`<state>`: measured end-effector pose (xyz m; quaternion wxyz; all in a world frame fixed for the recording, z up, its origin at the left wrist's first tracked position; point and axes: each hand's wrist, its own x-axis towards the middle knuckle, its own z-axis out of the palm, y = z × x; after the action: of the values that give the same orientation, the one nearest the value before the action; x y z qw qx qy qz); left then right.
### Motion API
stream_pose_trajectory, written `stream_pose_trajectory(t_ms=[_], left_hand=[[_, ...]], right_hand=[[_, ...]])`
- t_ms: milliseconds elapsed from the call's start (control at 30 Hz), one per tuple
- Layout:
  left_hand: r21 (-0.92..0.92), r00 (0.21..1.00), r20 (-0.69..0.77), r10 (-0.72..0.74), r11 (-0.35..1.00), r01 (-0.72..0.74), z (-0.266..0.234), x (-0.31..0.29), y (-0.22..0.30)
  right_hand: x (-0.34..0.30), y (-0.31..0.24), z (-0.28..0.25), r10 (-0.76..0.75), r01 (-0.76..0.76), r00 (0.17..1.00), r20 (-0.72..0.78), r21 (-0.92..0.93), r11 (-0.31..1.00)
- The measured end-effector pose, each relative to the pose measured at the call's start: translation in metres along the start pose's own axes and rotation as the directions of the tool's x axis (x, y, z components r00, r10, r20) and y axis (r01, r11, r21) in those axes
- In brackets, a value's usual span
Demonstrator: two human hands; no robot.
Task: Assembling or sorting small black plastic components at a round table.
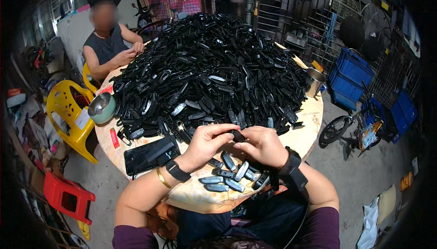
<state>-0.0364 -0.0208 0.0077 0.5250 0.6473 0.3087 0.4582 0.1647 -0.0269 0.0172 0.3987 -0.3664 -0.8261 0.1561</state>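
Observation:
My left hand (pixel 207 143) and my right hand (pixel 266 146) meet over the near part of the round table (pixel 312 117). Both pinch a small black plastic piece (pixel 237 135) between thumbs and fingers, which cover much of it. Just below them lies a loose group of oblong black-and-grey plastic parts (pixel 234 184). Beyond my hands rises a large heap of similar black plastic parts (pixel 205 76). A dark phone (pixel 136 159) lies flat beside my left wrist.
A person (pixel 107 48) sits at the table's far left, hands at the heap. The table also holds a bowl (pixel 102 108), a metal mug (pixel 314 83) and a red lighter (pixel 114 138). Around it stand a yellow chair (pixel 63 99), a red stool (pixel 68 196) and blue crates (pixel 350 78).

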Motion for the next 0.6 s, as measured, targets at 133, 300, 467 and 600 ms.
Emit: stream_pose_trajectory(t_ms=[133, 300, 467, 600], left_hand=[[0.510, 0.889, 0.243, 0.387, 0.729, -0.457, 0.012, 0.000, -0.003], [0.406, 0.821, 0.435, 0.370, 0.733, -0.545, 0.023, -0.006, 0.002], [0.908, 0.944, 0.080, 0.320, 0.368, -0.202, -0.021, 0.002, 0.005], [0.996, 0.996, -0.001, 0.087, 0.093, -0.007, -0.048, -0.005, 0.011]], right_hand=[[0.003, 0.017, -0.018, -0.096, 0.149, 0.963, 0.251, -0.202, 0.968], [0.003, 0.031, -0.006, -0.078, 0.128, 0.977, 0.200, -0.251, 0.960], [0.003, 0.031, -0.008, 0.052, 0.030, 0.957, 0.284, -0.276, 0.961], [0.002, 0.033, -0.008, 0.068, 0.029, 0.938, 0.339, -0.274, 0.961]])
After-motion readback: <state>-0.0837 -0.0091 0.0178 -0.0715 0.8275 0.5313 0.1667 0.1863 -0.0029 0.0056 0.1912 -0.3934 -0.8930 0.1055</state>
